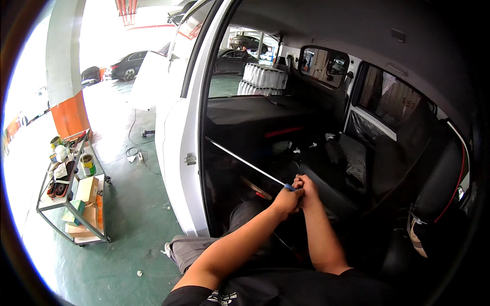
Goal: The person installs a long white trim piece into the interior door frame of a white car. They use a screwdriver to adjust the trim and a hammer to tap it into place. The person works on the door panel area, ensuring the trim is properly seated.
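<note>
My left hand (287, 201) is closed around the blue grip of a long-shafted tool with a blue handle (250, 166). My right hand (307, 186) is closed at the handle's end, pressed against the left one. The pale, straight shaft runs up and left towards the door opening of a white vehicle (196, 153). Its far tip meets the dark area beside the door pillar, and I cannot tell what it touches. Under the shaft lies a brownish curved piece with a red end (255, 188). A black seat part (326, 183) is just right of my hands.
Left of the vehicle, a wheeled cart (66, 204) carries cans, tools and boxes. A cable (133, 148) lies on the green floor near an orange-and-white pillar (69, 109). Stacked wrapped bottles (263, 79) show behind the vehicle. A seat back (439, 178) stands to the right.
</note>
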The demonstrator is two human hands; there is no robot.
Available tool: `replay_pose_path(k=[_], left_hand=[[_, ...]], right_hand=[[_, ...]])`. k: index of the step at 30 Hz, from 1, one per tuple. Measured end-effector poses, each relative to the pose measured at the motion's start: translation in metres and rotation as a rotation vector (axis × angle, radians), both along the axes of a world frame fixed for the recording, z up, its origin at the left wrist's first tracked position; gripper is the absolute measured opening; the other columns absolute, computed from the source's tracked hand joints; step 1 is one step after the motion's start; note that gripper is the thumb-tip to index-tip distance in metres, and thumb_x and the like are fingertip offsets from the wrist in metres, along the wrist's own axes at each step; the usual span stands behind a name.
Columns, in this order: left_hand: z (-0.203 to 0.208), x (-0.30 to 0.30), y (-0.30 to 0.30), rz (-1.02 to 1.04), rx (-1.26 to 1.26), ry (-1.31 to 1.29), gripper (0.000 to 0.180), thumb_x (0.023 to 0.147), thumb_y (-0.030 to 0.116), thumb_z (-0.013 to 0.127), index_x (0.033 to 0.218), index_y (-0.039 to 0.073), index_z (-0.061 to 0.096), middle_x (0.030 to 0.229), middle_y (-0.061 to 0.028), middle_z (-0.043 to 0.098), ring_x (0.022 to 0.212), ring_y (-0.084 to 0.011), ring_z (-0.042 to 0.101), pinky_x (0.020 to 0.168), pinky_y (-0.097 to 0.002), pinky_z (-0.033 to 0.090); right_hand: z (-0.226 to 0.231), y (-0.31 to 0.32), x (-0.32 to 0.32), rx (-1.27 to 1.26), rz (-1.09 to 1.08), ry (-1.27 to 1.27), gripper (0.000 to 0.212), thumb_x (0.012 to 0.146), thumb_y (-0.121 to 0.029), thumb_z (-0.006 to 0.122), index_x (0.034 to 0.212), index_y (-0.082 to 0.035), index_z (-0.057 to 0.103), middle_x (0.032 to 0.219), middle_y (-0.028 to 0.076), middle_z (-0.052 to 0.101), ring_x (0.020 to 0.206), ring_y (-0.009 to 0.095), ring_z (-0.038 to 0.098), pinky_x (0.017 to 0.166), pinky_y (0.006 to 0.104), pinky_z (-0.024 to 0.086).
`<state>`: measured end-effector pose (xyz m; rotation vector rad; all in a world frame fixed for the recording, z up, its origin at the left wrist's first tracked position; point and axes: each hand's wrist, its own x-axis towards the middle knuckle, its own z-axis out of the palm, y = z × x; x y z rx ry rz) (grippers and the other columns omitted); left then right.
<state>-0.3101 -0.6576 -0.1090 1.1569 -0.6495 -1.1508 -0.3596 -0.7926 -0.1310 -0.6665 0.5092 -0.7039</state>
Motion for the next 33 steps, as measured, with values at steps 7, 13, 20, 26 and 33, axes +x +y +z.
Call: replay_pose_path(k=[7,13,20,26,33], left_hand=[[0.005,0.001,0.009,-0.028,0.004,-0.016,0.023,0.090,0.029,0.057,0.088,0.006,0.057,0.060,-0.0031,0.052,0.043,-0.0146,0.047,0.038,-0.0260,0.036],[0.004,0.002,0.011,0.003,-0.019,-0.020,0.021,0.089,0.027,0.057,0.084,0.006,0.058,0.057,-0.0035,0.051,0.040,-0.0152,0.047,0.035,-0.0275,0.033],[0.013,-0.004,0.021,0.061,-0.122,-0.025,0.018,0.088,0.022,0.056,0.085,0.005,0.059,0.054,-0.0056,0.054,0.037,-0.0170,0.049,0.034,-0.0282,0.033],[-0.010,0.006,0.003,0.010,-0.021,-0.026,0.020,0.086,0.020,0.058,0.079,0.002,0.059,0.057,-0.0085,0.056,0.040,-0.0187,0.051,0.035,-0.0306,0.036],[-0.065,0.011,-0.049,0.043,-0.196,-0.561,0.014,0.082,0.016,0.059,0.082,0.001,0.062,0.071,-0.0103,0.062,0.057,-0.0230,0.060,0.048,-0.0351,0.046]], right_hand=[[-0.003,0.000,0.000,0.052,-0.024,-0.013,0.011,0.083,-0.008,0.056,0.076,-0.006,0.047,0.065,0.000,0.046,0.053,0.008,0.043,0.051,0.0199,0.038],[0.011,0.020,-0.001,0.058,0.032,-0.035,0.013,0.083,-0.008,0.054,0.074,-0.008,0.045,0.060,-0.002,0.044,0.052,0.008,0.043,0.050,0.0195,0.039],[0.004,0.003,-0.004,0.178,0.126,-0.071,0.016,0.085,-0.008,0.055,0.073,-0.008,0.045,0.061,-0.003,0.045,0.052,0.007,0.045,0.051,0.0192,0.041],[0.004,0.007,0.000,0.137,0.169,0.006,0.017,0.087,-0.009,0.054,0.072,-0.009,0.045,0.061,-0.003,0.044,0.052,0.007,0.045,0.052,0.0191,0.041],[-0.013,-0.005,0.002,-0.016,0.157,0.001,0.018,0.090,-0.012,0.048,0.073,-0.008,0.046,0.062,-0.003,0.043,0.053,0.007,0.046,0.055,0.0205,0.045]])
